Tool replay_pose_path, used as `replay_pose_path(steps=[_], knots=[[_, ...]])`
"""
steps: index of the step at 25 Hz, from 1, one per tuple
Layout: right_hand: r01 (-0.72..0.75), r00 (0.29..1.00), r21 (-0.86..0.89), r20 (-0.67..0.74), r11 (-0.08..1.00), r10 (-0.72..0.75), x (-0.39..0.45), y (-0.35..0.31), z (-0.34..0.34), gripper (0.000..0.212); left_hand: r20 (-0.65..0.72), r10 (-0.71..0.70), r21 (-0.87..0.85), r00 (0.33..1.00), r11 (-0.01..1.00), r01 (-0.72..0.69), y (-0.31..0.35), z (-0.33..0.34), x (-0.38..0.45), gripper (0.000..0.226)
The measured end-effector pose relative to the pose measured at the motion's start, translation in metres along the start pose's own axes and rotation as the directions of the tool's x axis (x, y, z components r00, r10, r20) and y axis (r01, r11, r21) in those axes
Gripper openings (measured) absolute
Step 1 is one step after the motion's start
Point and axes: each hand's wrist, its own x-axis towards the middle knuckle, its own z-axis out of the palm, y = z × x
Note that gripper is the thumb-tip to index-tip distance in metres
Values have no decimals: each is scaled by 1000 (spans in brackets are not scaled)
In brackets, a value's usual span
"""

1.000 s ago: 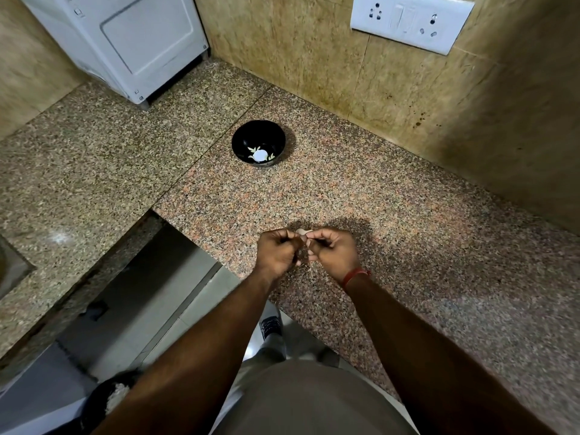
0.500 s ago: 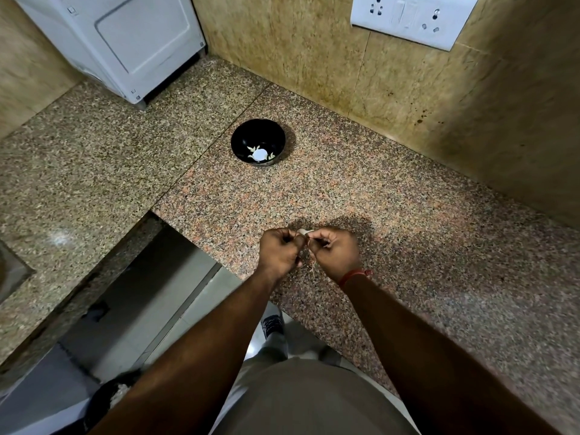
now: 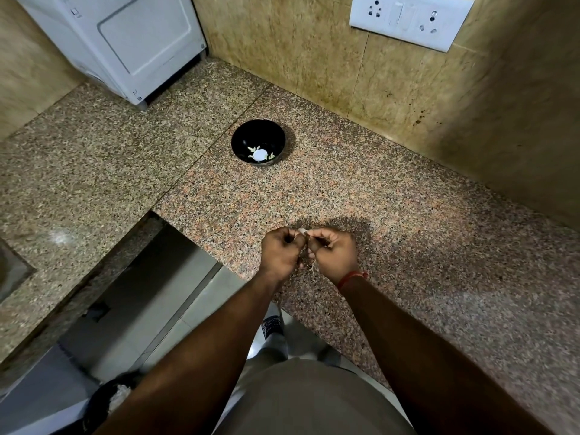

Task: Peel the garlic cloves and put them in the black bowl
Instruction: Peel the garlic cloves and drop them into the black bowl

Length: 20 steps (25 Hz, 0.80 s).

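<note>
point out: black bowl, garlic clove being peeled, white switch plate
round black bowl [image 3: 243,138], head view, bare inner wall at upper left
pale garlic clove [image 3: 302,231], head view, exposed top between the two hands
white rectangular switch plate [image 3: 408,20], head view, centre face

A speckled granite counter [image 3: 408,246] is running in an L along mottled tan stone walls [image 3: 298,51]. A white switch and socket plate [image 3: 411,18] is sitting high on the far wall. A white appliance [image 3: 125,42] is standing in the far left corner. Grey floor tiles [image 3: 141,296] are showing below the counter's edge, and light is glinting off the left stretch.
</note>
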Motion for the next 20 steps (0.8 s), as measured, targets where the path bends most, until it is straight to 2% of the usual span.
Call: replay_pose_path(steps=[5, 9, 12, 16, 20], knots=[[-139, 990, 129, 49, 982, 134, -2, -11, -2, 23, 40, 18, 9, 999, 1000, -18, 3, -5, -2, 8], [-255, 965, 247, 121, 935, 232, -2, -15, -1, 20, 50, -15, -64, 999, 998, 18, 6, -7, -6, 13], [-314, 949, 328, 145, 891, 281, 0, -10, 0, 16, 59, -42, -44, 997, 998, 45, 3, -10, -5, 12], [-421, 903, 357, 77, 834, 423, 8, 10, -3, 14, 39, -86, -3, 996, 996, 86, -10, -16, 0, 16], [-462, 872, 208, -72, 862, 484, 16, 30, -5, 7, 27, -145, 16, 989, 989, 145, -22, -23, 2, 30]])
